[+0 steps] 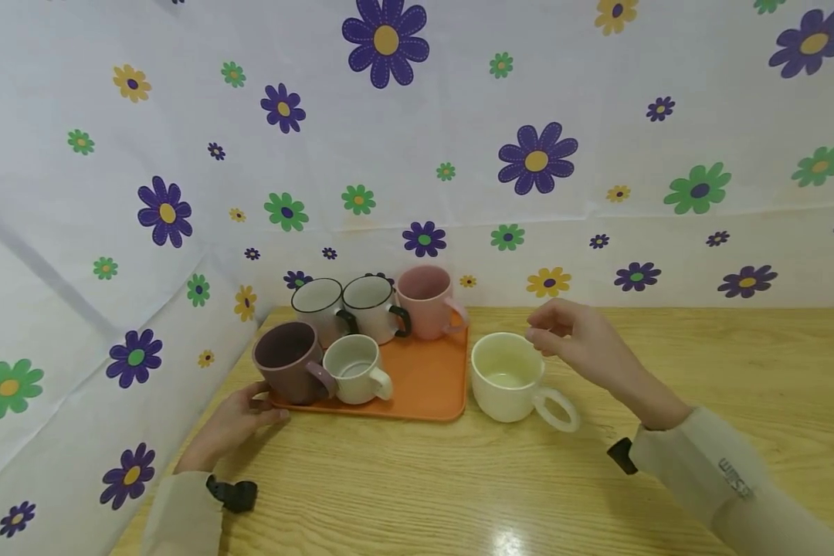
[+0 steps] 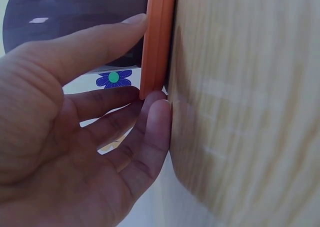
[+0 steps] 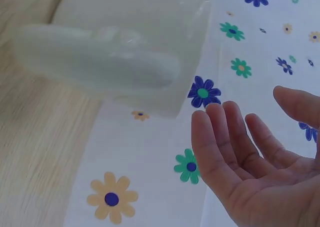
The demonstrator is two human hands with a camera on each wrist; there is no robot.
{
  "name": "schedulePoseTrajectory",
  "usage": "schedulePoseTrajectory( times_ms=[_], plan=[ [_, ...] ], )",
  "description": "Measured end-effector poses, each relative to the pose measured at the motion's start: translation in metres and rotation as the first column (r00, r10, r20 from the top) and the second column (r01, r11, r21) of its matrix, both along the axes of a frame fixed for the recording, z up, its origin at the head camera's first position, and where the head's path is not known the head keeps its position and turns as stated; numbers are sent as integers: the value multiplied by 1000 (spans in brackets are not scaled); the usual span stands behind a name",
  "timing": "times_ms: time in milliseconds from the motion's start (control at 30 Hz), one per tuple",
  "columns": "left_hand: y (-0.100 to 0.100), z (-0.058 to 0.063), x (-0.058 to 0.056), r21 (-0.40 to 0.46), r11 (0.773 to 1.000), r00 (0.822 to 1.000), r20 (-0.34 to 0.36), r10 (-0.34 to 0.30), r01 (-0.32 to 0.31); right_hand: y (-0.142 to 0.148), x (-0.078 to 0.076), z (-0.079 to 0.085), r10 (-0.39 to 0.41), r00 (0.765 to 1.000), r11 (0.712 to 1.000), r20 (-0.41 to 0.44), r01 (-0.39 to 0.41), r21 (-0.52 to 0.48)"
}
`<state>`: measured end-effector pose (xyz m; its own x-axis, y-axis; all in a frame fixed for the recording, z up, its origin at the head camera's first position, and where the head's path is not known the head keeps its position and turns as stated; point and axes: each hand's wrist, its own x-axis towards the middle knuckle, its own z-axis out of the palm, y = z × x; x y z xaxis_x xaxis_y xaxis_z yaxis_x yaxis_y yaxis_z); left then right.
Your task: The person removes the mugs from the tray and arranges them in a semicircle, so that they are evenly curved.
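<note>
At the near left corner of an orange tray [image 1: 424,378], my left hand [image 1: 232,425] holds the edge. In the left wrist view the thumb [image 2: 117,39] lies at the tray's rim beside a dark purple mug [image 2: 75,27], while the other fingers curl about the corner by the table. My right hand [image 1: 577,340] hovers just above the rim of a pale yellow cup [image 1: 503,398] with a ring handle, holding nothing. Its fingers [image 3: 215,147] are relaxed and apart from the cup in the right wrist view. This cup stands upright on the table, right of the tray.
On the tray stand a small white cup [image 1: 354,382], two white mugs with black rims and handles, the nearer-right one [image 1: 374,313] beside a pink mug [image 1: 424,305]. A flowered cloth [image 1: 598,116] hangs behind and left of the wooden table [image 1: 389,486].
</note>
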<state>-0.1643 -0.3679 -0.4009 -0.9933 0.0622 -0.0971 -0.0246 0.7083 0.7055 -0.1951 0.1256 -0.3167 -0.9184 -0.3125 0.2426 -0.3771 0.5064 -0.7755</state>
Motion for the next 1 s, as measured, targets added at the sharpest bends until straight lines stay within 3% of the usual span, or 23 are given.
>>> schedulePoseTrajectory(
  times_ms=[400,700,1000],
  plan=[
    [1,-1,-2,-21,1000,1000,-9,4,-4,-35,-10,9,115,986,977,120,-90,-193],
    [3,1,0,-64,998,999,-33,1,-4,-61,-14,5,187,969,952,162,-138,-275],
    [2,0,-1,-81,996,999,-32,22,-24,-80,-14,2,211,959,930,188,-137,-341]
  ],
)
